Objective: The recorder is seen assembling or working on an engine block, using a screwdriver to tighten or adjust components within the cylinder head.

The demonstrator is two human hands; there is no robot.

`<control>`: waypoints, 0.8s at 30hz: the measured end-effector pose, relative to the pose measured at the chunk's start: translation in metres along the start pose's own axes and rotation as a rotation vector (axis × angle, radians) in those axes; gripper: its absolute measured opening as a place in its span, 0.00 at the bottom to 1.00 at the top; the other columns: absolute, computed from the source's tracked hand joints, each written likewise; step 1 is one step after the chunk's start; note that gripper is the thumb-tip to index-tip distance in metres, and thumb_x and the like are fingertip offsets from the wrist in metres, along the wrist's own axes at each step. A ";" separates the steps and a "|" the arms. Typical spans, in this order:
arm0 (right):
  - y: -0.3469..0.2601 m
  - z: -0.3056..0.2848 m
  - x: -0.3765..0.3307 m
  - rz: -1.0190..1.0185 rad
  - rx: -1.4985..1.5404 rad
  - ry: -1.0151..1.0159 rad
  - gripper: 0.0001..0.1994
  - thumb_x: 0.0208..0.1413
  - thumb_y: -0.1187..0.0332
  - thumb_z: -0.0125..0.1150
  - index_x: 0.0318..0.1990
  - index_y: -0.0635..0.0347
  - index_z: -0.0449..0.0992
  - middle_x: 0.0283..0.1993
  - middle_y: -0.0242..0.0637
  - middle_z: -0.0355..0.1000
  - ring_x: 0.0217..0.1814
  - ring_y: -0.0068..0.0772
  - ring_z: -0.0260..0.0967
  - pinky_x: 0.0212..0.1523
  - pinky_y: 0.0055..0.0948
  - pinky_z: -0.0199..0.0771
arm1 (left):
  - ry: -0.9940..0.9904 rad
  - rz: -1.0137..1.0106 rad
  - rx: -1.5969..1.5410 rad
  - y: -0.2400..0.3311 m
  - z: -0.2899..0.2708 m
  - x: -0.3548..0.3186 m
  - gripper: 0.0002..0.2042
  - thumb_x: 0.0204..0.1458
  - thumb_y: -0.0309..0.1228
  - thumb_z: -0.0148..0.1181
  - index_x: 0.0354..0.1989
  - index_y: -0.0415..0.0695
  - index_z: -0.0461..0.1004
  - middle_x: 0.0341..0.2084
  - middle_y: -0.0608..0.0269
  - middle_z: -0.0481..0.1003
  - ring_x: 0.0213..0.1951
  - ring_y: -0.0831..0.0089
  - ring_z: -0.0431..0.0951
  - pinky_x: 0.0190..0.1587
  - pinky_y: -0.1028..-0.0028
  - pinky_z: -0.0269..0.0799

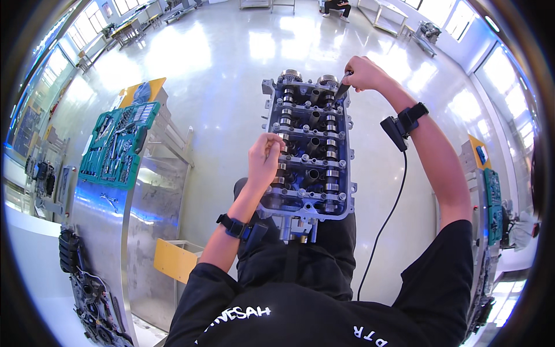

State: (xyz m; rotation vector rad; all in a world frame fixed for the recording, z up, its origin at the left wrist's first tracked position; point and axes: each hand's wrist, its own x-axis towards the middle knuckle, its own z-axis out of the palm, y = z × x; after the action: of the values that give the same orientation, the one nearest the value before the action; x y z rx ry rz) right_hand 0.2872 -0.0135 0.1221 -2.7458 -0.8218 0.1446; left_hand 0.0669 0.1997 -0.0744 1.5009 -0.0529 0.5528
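Observation:
A grey metal engine cylinder head with two camshafts stands in front of me, just beyond my lap. My right hand is closed round a slim dark tool at the far right corner. The tool slants down to the left, its lower end beside the right camshaft; whether it touches is too small to tell. At the left edge of the head, my left hand has its fingers curled and pressed together near the left camshaft. What those fingers hold, if anything, is hidden.
To the left, an open green socket-set case lies on a metal workbench. An engine is at the lower left. A yellow stool seat is by my left side. A cable hangs from my right wrist device. Another person sits far off.

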 end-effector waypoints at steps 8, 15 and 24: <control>-0.004 -0.002 0.007 0.039 0.011 -0.071 0.15 0.50 0.68 0.63 0.37 0.76 0.80 0.22 0.44 0.77 0.20 0.29 0.77 0.26 0.29 0.78 | -0.006 -0.015 0.015 0.004 0.000 -0.002 0.05 0.61 0.17 0.49 0.40 0.36 0.72 0.30 0.63 0.77 0.33 0.81 0.76 0.37 0.79 0.72; -0.003 0.006 0.013 -0.289 -0.222 0.013 0.12 0.47 0.76 0.59 0.40 0.68 0.82 0.37 0.48 0.79 0.41 0.44 0.78 0.45 0.37 0.77 | -0.007 -0.016 -0.002 0.000 -0.001 -0.001 0.05 0.61 0.17 0.49 0.40 0.36 0.72 0.31 0.64 0.77 0.34 0.81 0.76 0.38 0.79 0.72; -0.041 0.014 0.004 -0.107 -0.349 0.056 0.10 0.56 0.66 0.61 0.37 0.65 0.82 0.35 0.49 0.79 0.42 0.49 0.77 0.46 0.43 0.76 | -0.003 -0.002 -0.004 -0.002 -0.004 0.000 0.05 0.61 0.17 0.49 0.39 0.36 0.72 0.30 0.64 0.77 0.34 0.81 0.76 0.38 0.80 0.72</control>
State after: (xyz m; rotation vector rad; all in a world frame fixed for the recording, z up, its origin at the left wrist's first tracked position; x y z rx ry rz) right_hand 0.2668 0.0243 0.1203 -2.9983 -1.0636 -0.1071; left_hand 0.0664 0.2032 -0.0763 1.4981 -0.0544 0.5486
